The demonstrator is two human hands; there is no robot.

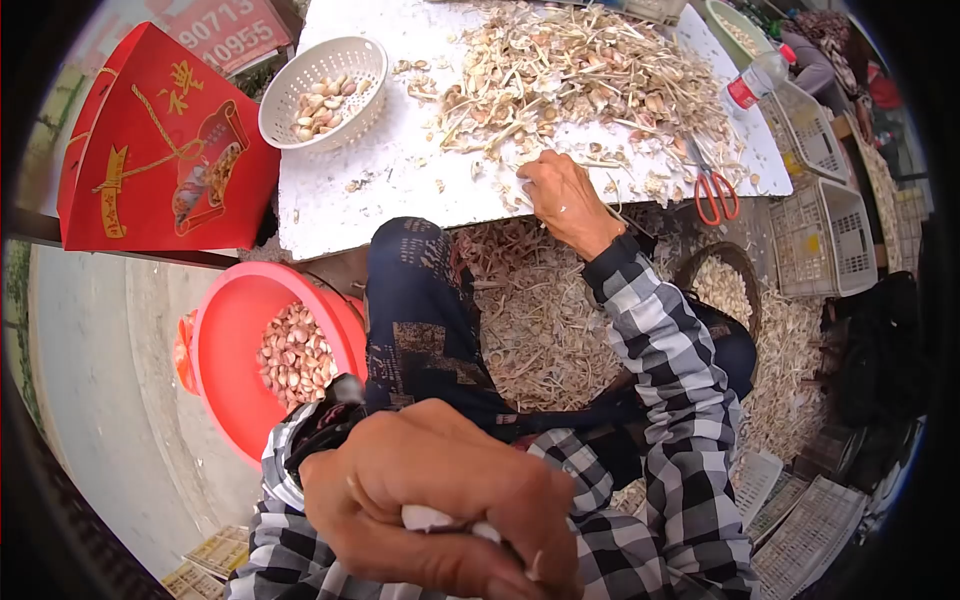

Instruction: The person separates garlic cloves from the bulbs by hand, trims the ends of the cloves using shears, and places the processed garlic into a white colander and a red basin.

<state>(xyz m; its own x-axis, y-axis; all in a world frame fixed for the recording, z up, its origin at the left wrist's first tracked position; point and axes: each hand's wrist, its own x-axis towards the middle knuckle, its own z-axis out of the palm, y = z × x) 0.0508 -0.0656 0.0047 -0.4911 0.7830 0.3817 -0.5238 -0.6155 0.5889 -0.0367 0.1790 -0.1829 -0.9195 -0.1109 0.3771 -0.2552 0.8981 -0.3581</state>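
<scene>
My left hand (440, 490) is close to the camera, its fingers curled around white garlic cloves (425, 518) that show partly between thumb and fingers. My right hand (568, 195) rests at the near edge of the white table (325, 210). Its fingers are bent together and point left; what they hold, if anything, is hidden. Just beyond it lies a heap of dry garlic skins and stalks (570, 75). To its right, red-handled scissors (716, 197) lie with their handles over the table edge. A white colander (370, 65) with garlic cloves (325, 105) stands at the table's left.
A pink basin (225, 340) with reddish cloves (297, 355) stands at lower left, below a red gift bag (150, 150). A plastic bottle (757, 82) lies at the table's right. White crates (815, 240) and a basket of cloves (722, 288) are at right; skins cover the floor.
</scene>
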